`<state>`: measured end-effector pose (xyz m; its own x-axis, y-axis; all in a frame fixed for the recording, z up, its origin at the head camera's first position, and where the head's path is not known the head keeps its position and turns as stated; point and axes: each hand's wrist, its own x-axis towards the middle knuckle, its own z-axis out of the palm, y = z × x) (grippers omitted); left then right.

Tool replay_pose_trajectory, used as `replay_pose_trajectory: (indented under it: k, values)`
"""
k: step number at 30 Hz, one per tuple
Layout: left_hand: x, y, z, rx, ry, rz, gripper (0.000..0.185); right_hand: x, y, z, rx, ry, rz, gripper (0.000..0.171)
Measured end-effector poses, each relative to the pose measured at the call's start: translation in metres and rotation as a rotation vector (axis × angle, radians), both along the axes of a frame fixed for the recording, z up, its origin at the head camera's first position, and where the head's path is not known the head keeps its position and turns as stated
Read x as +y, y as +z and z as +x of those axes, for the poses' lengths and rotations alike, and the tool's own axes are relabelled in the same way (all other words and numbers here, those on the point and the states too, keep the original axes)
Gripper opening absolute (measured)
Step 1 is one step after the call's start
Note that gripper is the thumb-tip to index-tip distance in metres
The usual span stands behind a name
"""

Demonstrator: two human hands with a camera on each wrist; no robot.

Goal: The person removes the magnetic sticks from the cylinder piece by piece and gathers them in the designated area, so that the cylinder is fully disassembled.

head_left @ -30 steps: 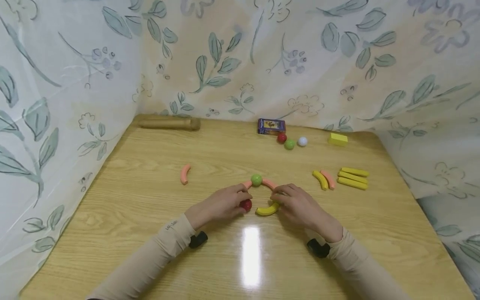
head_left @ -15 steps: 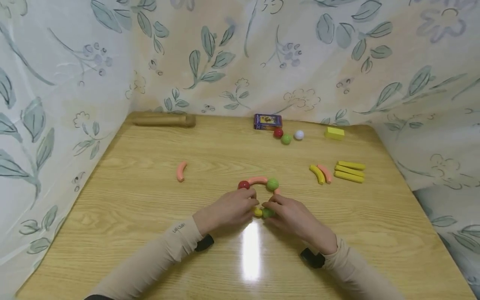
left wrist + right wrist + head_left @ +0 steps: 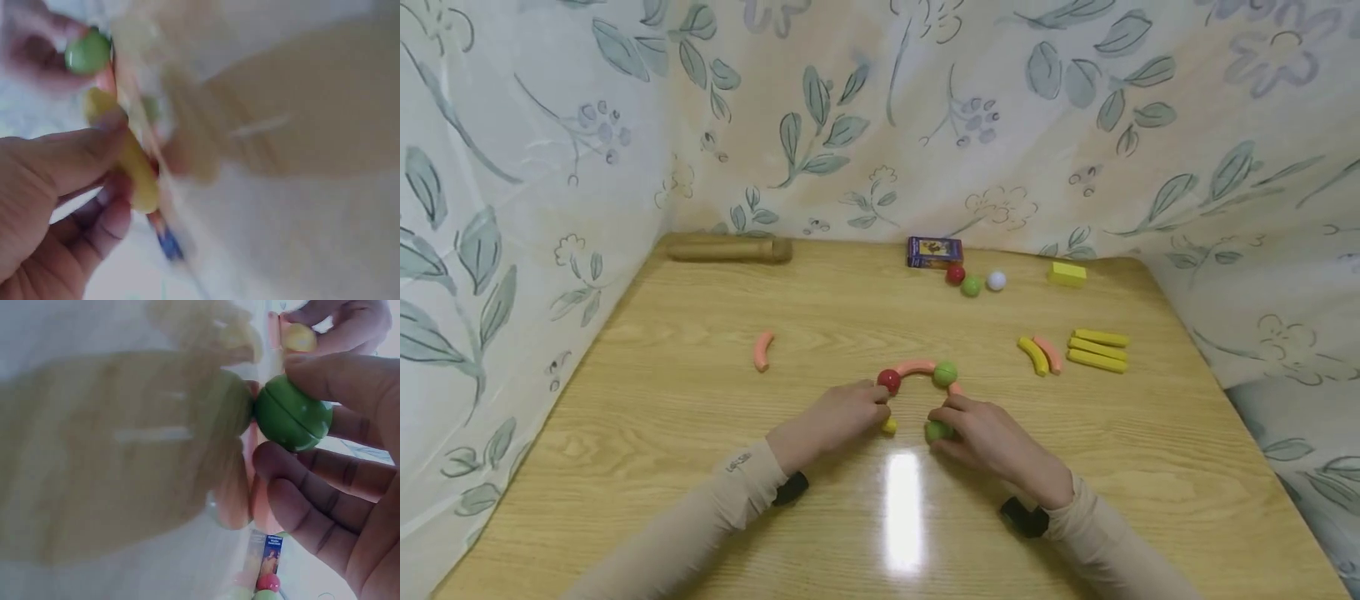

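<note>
My left hand (image 3: 842,415) pinches a yellow curved stick (image 3: 140,172) between thumb and fingers; one tip pokes out below the fingers in the head view. My right hand (image 3: 992,429) holds a glossy green ball (image 3: 294,415) between thumb and fingertips, low at the tabletop. In front of the hands, a red ball (image 3: 889,381), a pink curved stick (image 3: 916,367) and a second green ball (image 3: 945,374) form an arc. From that ball another pink stick (image 3: 955,388) runs down toward my right hand, partly hidden by it. The yellow stick and held green ball are apart.
At right lie a yellow curved stick (image 3: 1033,356), a pink one (image 3: 1048,355) and straight yellow sticks (image 3: 1097,351). A lone pink stick (image 3: 763,351) lies left. Farther back are a small box (image 3: 935,252), red, green and white balls, a yellow block (image 3: 1067,274) and a brown tube (image 3: 730,248).
The linked arc has turned clockwise, bringing the red ball to the upper left. Since half a second ago, my left hand has drawn the yellow stick leftward, away from the held green ball.
</note>
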<state>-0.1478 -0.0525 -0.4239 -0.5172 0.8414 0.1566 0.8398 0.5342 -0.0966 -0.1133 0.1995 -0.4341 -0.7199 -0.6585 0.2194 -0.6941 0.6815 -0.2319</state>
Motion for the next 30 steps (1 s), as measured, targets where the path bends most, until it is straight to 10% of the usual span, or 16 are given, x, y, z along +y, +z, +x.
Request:
replay_pose_trajectory:
  k: [7,15,23,30]
  values:
    - [-0.074,0.019,-0.032,0.227,0.083,-0.002,0.023,0.004,0.001,-0.001,-0.005,-0.011,-0.011,0.026]
    - [-0.117,0.015,-0.054,0.192,0.123,-0.13,0.013,0.004,0.001,-0.001,-0.036,-0.019,-0.01,0.027]
    - [-0.117,0.007,-0.047,0.11,0.16,-0.106,0.013,0.006,-0.001,-0.002,-0.024,-0.011,-0.018,0.035]
    - [-0.071,0.013,-0.026,-0.03,0.14,0.089,0.014,0.023,0.003,-0.023,0.047,0.0,-0.081,0.027]
